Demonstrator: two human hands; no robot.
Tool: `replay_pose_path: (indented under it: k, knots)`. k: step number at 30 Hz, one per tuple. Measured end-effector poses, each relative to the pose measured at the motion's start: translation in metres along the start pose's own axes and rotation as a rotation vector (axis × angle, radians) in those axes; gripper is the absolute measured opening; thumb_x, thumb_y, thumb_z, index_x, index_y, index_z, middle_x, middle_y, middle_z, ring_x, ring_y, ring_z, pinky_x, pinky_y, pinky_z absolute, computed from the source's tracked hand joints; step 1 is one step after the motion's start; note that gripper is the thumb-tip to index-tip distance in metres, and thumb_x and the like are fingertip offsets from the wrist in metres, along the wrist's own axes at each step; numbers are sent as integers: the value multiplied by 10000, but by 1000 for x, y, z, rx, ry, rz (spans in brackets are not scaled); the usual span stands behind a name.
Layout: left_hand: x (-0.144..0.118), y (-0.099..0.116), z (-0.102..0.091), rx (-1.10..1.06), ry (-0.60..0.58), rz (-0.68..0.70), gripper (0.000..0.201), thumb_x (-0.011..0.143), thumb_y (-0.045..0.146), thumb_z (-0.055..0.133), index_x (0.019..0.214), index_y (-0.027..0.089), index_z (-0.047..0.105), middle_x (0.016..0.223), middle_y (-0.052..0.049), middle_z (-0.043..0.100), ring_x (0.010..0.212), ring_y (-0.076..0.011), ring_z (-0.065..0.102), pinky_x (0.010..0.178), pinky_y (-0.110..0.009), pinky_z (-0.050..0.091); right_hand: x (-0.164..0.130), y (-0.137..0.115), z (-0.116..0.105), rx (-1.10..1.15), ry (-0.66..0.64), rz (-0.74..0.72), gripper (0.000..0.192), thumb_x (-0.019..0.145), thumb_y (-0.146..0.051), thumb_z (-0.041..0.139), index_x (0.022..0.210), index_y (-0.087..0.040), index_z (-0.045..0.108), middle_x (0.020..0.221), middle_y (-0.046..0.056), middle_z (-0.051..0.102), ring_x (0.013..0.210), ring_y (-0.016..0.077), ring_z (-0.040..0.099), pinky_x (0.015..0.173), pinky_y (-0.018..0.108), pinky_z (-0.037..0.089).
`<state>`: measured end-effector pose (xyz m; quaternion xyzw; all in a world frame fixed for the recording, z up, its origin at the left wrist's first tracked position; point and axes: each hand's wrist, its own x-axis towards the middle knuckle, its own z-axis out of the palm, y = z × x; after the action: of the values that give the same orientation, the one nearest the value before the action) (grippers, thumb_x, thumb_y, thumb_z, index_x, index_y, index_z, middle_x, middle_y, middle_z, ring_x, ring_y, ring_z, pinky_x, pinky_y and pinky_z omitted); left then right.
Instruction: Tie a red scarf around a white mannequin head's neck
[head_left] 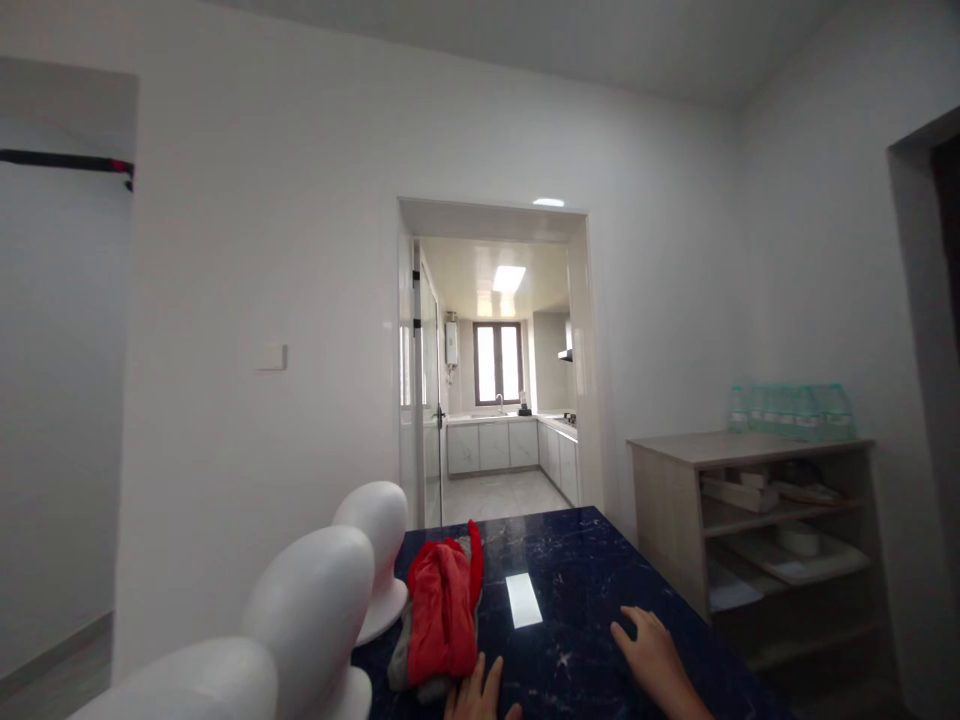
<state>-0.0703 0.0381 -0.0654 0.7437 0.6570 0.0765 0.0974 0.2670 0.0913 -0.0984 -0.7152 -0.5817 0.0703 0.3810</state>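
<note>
On the dark blue marbled table lies a bundle of red and grey cloth, with a thin red strip sticking up at its far right side. My left hand is at the bundle's near right edge, fingers spread; whether it touches the cloth I cannot tell. Part of this hand is cut off by the bottom of the picture. To the right, my right hand rests at the table's right side, its fingers apart and nothing in it.
Several white egg-shaped head forms on round bases line the table's left side. A wooden shelf unit stands at the right, with water bottles on top. Beyond the table, a doorway opens onto a kitchen.
</note>
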Motion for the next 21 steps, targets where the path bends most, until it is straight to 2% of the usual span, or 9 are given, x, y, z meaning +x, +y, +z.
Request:
replay_pose_path:
  k: [4,9,11,15,18,21]
  knots:
    - [-10,-2,-16,24,16,14,796,953,451,399,1670,110,347,1767,-158,337,1651,-315,306,1352,-507,250,-2,-4,-4,8,8,-7,582,921,-482,500,1303,-126,755,1415,164,744,1439,374,595,1237,454,441]
    - [-16,0,-25,33,55,-11,768,966,418,390,1661,92,368,1753,-175,372,1645,-308,324,1350,-479,254,-4,-6,-7,5,2,-19,541,933,-482,484,1241,-144,773,1334,166,778,1348,360,661,1181,437,485]
    - [-16,0,-21,47,46,-8,768,954,440,415,1650,115,401,1756,-186,361,1642,-344,323,1346,-524,250,-4,-7,-7,8,-1,-19,542,936,-478,487,1242,-133,771,1334,174,777,1350,369,658,1179,445,486]
    - [-12,5,-2,48,-37,18,760,954,491,422,1640,163,432,1771,-206,296,1645,-419,279,1328,-641,224,-5,-9,-5,18,-3,-7,552,928,-455,518,1284,-110,759,1409,172,744,1471,412,554,1238,483,434]
    - [-9,10,10,2,-86,115,750,950,483,464,1642,198,435,1784,-165,254,1663,-412,205,1335,-644,214,-6,-10,-4,29,-10,-6,535,912,-423,553,1303,-119,754,1438,162,730,1500,415,526,1270,498,399]
    - [-8,12,11,-53,-106,196,738,949,508,505,1627,221,470,1773,-134,279,1657,-399,242,1345,-613,230,-7,-11,-5,45,-24,-14,493,899,-390,571,1272,-133,765,1411,157,747,1481,396,551,1266,485,402]
